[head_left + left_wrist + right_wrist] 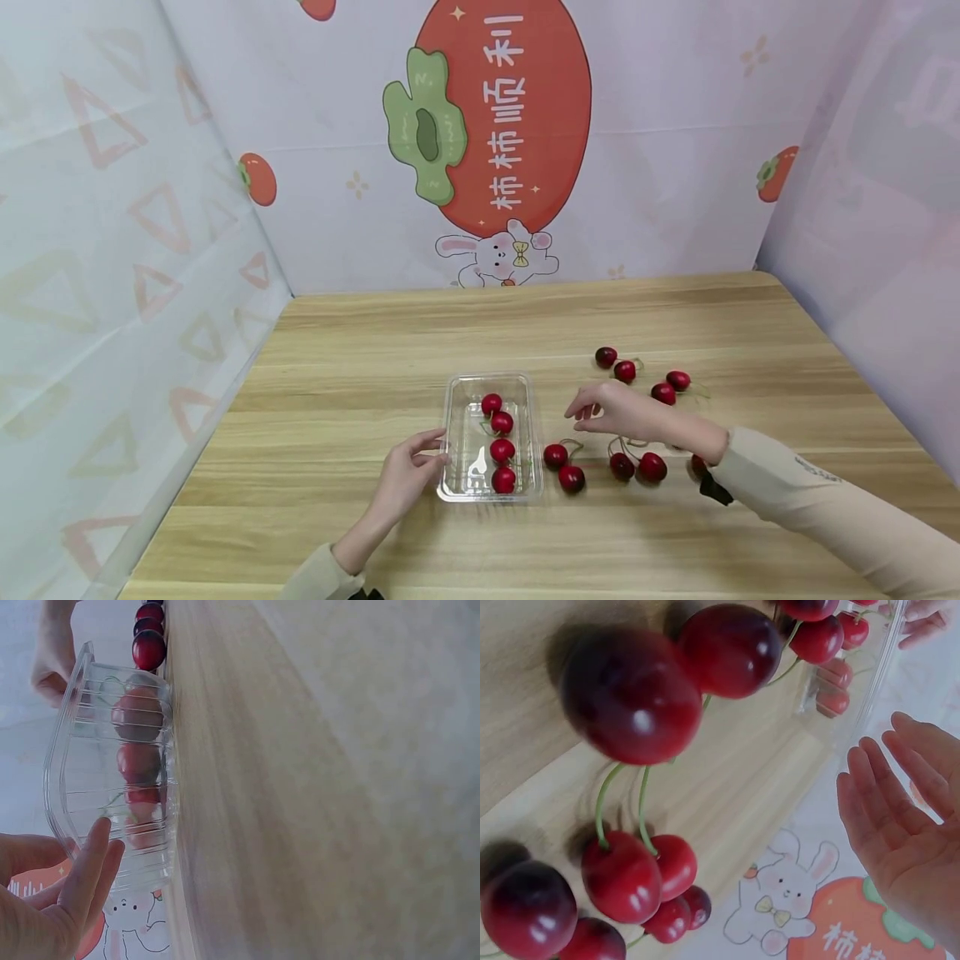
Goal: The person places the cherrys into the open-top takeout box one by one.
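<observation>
On the wooden surface (pixel 360 375), seen from the head camera, a clear plastic tray (pixel 453 425) holds four red cherries (pixel 502 452) in a row along its length. The left hand (pixel 408 475) rests against the tray's left wall with straight fingers, steadying it rather than gripping. To the right of the tray loose cherries (pixel 572 477) lie scattered, some near the tray and others farther back. The right hand (pixel 611 411) hovers above them with its fingers relaxed and holding nothing; the nearest cherries lie just below and beside it. On the backdrop a big persimmon picture (pixel 525 117) carries the white characters 柿柿顺利, with a cartoon rabbit (pixel 498 258) beneath it.

Left wrist view: the tray (pixel 82 780) appears on edge with ribbed clear walls, the cherries (pixel 139 761) dim through the plastic. The left hand's fingers (pixel 90 870) lie straight against its near wall. The right hand (pixel 52 664) shows beyond the tray.

Right wrist view: the loose cherries (pixel 630 694) fill the foreground, several joined by green stems (pixel 604 802). The right hand (pixel 900 817) is open with its palm showing, apart from them. The tray (pixel 881 667) sits farther off, with the rabbit and part of the writing visible below.
</observation>
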The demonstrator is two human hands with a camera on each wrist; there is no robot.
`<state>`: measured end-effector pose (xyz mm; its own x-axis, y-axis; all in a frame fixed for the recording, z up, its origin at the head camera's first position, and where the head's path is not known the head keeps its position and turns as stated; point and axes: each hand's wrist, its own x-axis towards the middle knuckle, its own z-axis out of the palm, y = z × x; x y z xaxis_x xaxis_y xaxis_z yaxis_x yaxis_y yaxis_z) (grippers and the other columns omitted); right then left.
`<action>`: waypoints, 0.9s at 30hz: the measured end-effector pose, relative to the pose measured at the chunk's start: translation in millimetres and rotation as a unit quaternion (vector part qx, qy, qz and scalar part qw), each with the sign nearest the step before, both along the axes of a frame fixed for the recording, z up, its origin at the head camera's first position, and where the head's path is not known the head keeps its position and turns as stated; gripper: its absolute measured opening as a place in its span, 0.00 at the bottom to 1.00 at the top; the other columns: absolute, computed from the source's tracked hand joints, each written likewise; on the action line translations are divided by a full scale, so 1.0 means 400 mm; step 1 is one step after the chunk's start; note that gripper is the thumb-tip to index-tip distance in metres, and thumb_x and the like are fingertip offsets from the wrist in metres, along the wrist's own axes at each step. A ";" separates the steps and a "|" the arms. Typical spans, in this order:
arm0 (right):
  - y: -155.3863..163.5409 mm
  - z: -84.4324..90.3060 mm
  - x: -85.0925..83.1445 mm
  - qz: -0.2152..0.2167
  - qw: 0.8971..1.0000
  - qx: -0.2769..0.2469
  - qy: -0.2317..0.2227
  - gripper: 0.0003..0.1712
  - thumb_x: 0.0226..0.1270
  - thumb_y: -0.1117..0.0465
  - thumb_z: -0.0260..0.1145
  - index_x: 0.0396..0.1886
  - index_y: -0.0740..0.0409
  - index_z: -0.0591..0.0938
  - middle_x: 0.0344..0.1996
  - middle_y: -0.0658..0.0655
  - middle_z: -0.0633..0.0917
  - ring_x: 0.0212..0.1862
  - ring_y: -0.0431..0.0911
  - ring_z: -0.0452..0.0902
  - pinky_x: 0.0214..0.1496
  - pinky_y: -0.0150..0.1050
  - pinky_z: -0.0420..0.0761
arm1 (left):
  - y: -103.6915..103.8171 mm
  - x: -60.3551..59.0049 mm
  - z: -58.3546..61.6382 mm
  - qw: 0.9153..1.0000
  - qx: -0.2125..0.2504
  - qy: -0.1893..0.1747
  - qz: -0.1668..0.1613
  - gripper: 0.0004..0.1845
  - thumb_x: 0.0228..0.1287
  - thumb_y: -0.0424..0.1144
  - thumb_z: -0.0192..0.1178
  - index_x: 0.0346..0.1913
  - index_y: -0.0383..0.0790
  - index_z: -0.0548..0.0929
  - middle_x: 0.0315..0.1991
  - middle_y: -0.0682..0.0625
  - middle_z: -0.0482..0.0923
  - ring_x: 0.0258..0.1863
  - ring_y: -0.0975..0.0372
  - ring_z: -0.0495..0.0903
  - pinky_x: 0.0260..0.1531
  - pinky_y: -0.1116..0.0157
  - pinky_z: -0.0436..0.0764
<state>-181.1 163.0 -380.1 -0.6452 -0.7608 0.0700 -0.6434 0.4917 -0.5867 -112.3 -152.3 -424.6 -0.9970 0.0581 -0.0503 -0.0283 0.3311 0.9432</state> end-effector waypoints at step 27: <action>0.110 0.003 -0.079 -0.105 0.994 0.014 0.007 0.09 0.54 0.68 0.64 0.36 0.67 0.81 0.32 0.58 0.82 0.32 0.41 0.77 0.30 0.30 0.78 | -0.003 0.001 0.001 1.000 0.005 0.001 -0.009 0.21 0.52 0.26 0.58 0.52 0.25 0.71 0.43 0.32 0.75 0.34 0.52 0.80 0.27 0.71 0.80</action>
<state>-212.7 207.0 -378.9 -0.7888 -0.6117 0.0597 -0.5328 0.6321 -0.5627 -112.0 -153.4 -424.2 -0.9959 0.0771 -0.0473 -0.0200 0.3212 0.9468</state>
